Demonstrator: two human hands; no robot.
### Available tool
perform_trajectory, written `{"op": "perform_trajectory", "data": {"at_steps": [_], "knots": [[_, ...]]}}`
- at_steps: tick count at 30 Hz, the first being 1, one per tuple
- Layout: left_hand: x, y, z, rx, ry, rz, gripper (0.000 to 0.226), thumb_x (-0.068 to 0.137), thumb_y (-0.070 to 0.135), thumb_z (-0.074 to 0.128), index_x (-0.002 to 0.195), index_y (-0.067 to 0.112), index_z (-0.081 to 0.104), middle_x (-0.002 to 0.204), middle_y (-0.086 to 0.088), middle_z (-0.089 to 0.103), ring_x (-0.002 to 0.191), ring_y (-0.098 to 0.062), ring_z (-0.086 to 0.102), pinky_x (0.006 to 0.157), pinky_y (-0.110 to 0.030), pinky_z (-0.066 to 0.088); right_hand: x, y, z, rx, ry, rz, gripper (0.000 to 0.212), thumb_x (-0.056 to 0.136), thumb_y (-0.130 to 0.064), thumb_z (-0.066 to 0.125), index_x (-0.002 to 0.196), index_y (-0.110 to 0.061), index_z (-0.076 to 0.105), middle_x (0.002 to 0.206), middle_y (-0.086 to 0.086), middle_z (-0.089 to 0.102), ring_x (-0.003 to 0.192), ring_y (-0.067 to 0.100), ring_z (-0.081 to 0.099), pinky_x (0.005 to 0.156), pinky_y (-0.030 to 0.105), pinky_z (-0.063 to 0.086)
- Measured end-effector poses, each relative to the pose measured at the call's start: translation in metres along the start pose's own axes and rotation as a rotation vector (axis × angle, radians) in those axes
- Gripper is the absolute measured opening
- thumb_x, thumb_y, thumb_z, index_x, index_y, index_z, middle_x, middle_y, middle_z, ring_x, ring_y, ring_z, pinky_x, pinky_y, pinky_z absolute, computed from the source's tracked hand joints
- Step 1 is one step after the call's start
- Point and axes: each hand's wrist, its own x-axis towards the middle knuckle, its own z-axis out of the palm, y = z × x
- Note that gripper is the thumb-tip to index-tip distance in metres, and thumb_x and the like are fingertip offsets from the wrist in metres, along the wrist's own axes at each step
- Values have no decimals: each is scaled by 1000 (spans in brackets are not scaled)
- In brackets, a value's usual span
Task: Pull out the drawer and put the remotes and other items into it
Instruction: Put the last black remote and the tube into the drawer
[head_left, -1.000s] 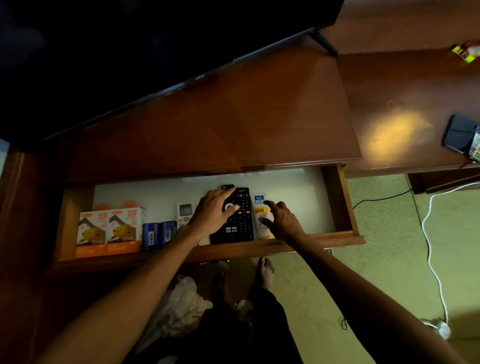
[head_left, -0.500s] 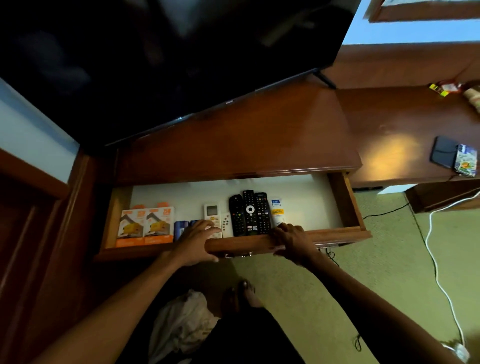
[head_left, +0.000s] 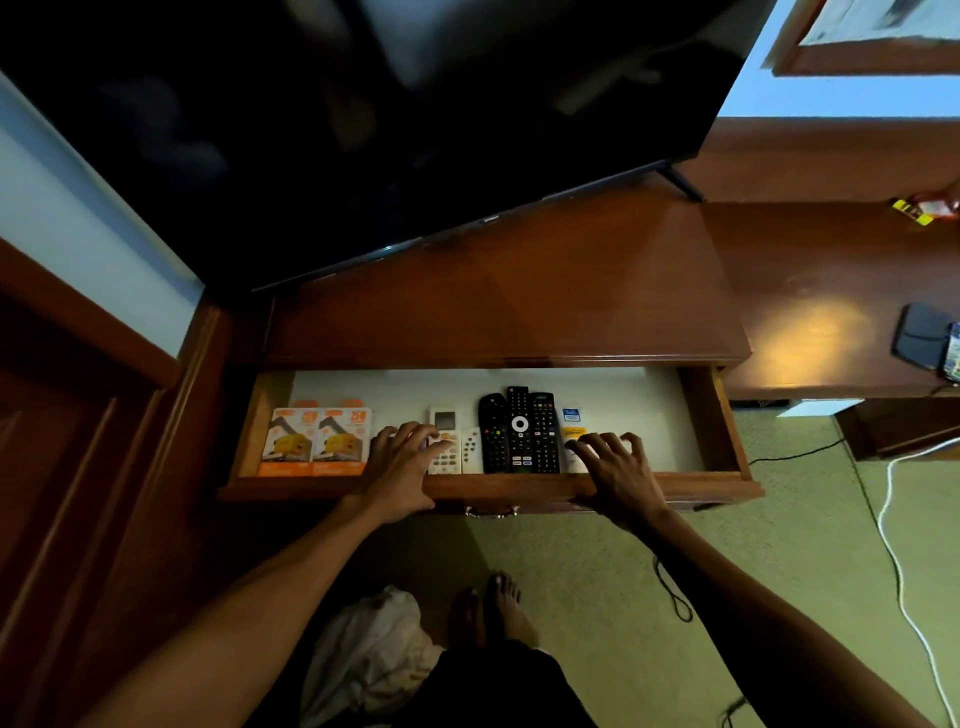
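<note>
The wooden drawer (head_left: 719, 421) stands pulled out under the TV stand top. Inside lie three black remotes (head_left: 519, 431) side by side, two white remotes (head_left: 451, 441) to their left, two orange boxes (head_left: 317, 441) at the far left, and a small blue-and-yellow packet (head_left: 571, 423) to the right of the black remotes. My left hand (head_left: 400, 467) rests over the drawer's front edge with fingers spread on the white remotes. My right hand (head_left: 618, 473) lies on the front edge beside the packet, fingers apart and holding nothing.
A large dark TV (head_left: 363, 130) stands on the wooden top (head_left: 519, 301). A lower desk (head_left: 821, 291) to the right carries a black pad (head_left: 919, 338) and a yellow item (head_left: 914, 213). White (head_left: 893, 545) and black (head_left: 670, 592) cables lie on the green carpet. My feet (head_left: 498, 608) and white cloth (head_left: 374, 649) are below.
Both hands have drawn back from the black remotes and packet to the drawer's front edge. The view has tilted up, showing more of the TV and wall.
</note>
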Motion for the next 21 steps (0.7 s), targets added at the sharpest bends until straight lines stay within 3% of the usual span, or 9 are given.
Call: {"op": "perform_trajectory", "data": {"at_steps": [3, 6, 9, 12, 18, 21], "knots": [[11, -4, -7, 18, 35, -36, 99, 62, 48, 83, 146, 32, 34, 150, 0, 28, 139, -23, 23, 113, -45, 18, 18, -3, -9, 19, -4, 26, 100, 51, -58, 85, 135, -26, 42, 133, 5, 56, 118, 28, 56, 100, 52, 41], [27, -5, -15, 43, 66, -52, 112, 59, 40, 87, 151, 31, 23, 159, -6, 13, 145, -29, 16, 115, -53, 22, 41, 1, -19, 22, 2, 50, 108, 52, -54, 86, 142, -24, 35, 144, 10, 44, 128, 30, 46, 104, 52, 36], [48, -7, -24, 42, 106, -101, 132, 56, 37, 90, 155, 27, 3, 163, -8, -8, 149, -31, 3, 118, -56, 12, 64, 6, -28, 42, 3, 102, 126, 55, -50, 86, 153, -19, 13, 159, 17, 19, 143, 36, 26, 112, 56, 25], [71, -15, -33, 77, 119, -143, 143, 53, 46, 90, 154, 26, -8, 163, -7, -14, 150, -29, -6, 119, -54, 4, 88, 12, -32, 53, 35, 141, 137, 58, -47, 86, 154, -13, -6, 162, 18, -3, 150, 36, 5, 117, 58, 10], [114, -32, -45, 132, 99, -174, 137, 59, 54, 84, 154, 23, -10, 162, -7, -15, 149, -27, -12, 120, -51, -4, 131, 32, -43, 14, 22, 95, 137, 60, -52, 82, 152, -4, -7, 162, 19, -8, 150, 35, -5, 116, 56, -6], [131, -38, -50, 142, 85, -185, 133, 61, 53, 83, 154, 23, -7, 163, -7, -12, 150, -28, -10, 120, -52, -2, 147, 38, -45, 27, 24, 78, 134, 63, -51, 81, 152, -3, -6, 162, 18, -7, 150, 35, -5, 118, 56, -4]]}}
